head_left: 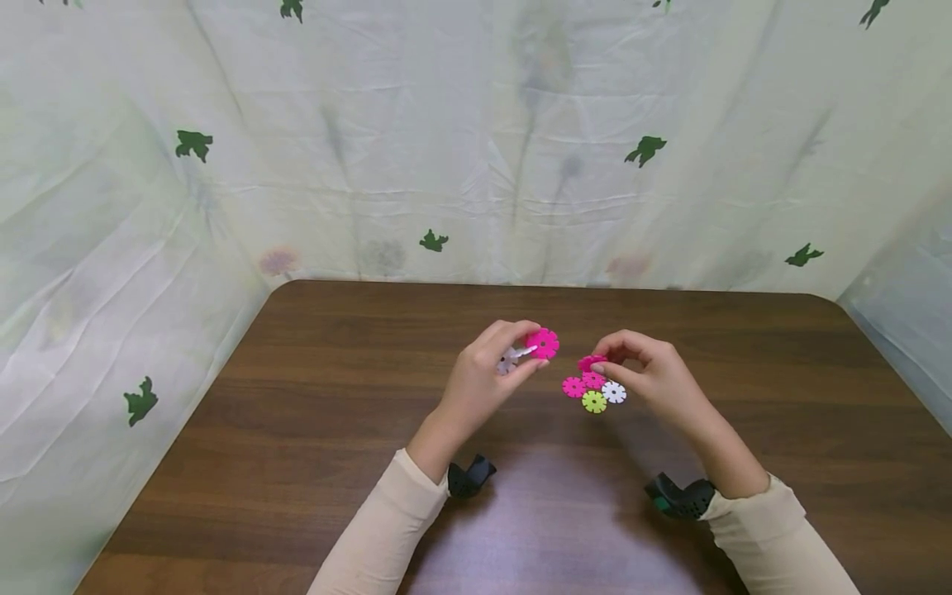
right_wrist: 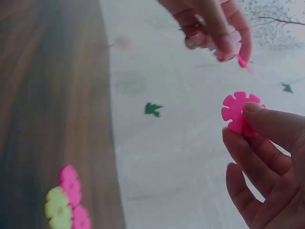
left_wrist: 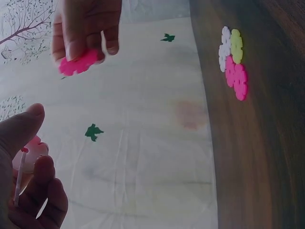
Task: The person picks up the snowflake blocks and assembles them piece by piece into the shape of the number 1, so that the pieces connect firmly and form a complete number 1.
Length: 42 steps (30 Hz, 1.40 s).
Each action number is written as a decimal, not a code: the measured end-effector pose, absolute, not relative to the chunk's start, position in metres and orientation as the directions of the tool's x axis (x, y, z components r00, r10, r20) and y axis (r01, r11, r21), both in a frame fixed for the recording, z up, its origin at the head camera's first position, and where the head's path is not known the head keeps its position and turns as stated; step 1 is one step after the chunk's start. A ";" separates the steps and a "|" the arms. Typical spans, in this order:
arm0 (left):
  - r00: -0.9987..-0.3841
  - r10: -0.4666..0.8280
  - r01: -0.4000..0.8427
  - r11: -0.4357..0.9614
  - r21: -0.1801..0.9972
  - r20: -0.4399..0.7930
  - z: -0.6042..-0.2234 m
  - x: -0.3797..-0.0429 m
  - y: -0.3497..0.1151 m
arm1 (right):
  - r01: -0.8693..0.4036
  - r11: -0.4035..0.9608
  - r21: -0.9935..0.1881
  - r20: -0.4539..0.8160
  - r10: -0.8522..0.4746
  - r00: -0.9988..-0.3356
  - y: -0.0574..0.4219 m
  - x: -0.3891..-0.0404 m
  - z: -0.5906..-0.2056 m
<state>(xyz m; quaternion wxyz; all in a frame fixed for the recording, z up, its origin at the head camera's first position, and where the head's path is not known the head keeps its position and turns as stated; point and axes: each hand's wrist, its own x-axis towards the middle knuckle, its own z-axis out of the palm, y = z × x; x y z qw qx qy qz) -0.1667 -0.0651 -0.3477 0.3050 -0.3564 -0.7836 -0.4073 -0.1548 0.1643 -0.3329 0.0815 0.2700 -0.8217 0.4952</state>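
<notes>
My left hand (head_left: 476,372) is raised over the table and pinches a small cluster of notched plastic flower discs. A pink disc (head_left: 547,345) stands out at its fingertips, with white discs (head_left: 507,363) joined to it edgewise. Opposite it, my right hand (head_left: 658,372) pinches a single pink notched disc (right_wrist: 233,112) between thumb and fingers. The held pieces are apart from each other. Loose on the table near the right hand lie pink discs (head_left: 573,387), a lime-yellow disc (head_left: 594,402) and a white disc (head_left: 613,392).
The brown wooden table (head_left: 297,397) reaches back to a pale curtain (head_left: 446,124) with green bird-like shapes. Curtain also hangs along both sides. A black wrist strap mount (head_left: 470,477) sits on the left wrist and another black mount (head_left: 678,497) on the right.
</notes>
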 end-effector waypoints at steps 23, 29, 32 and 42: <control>-0.558 0.360 0.815 0.407 0.412 0.748 -0.347 -0.165 -0.064 | -0.701 0.219 -0.679 0.611 -0.362 -0.705 0.141 -0.154 -0.306; -0.562 0.380 0.816 0.400 0.418 0.735 -0.348 -0.165 -0.063 | -0.718 0.184 -0.671 0.622 -0.388 -0.680 0.140 -0.154 -0.306; -0.556 0.377 0.820 0.395 0.414 0.741 -0.349 -0.166 -0.063 | -0.726 0.171 -0.666 0.629 -0.393 -0.670 0.140 -0.155 -0.308; -0.550 0.402 0.832 0.346 0.434 0.732 -0.350 -0.165 -0.061 | -0.767 0.129 -0.629 0.685 -0.376 -0.625 0.144 -0.169 -0.329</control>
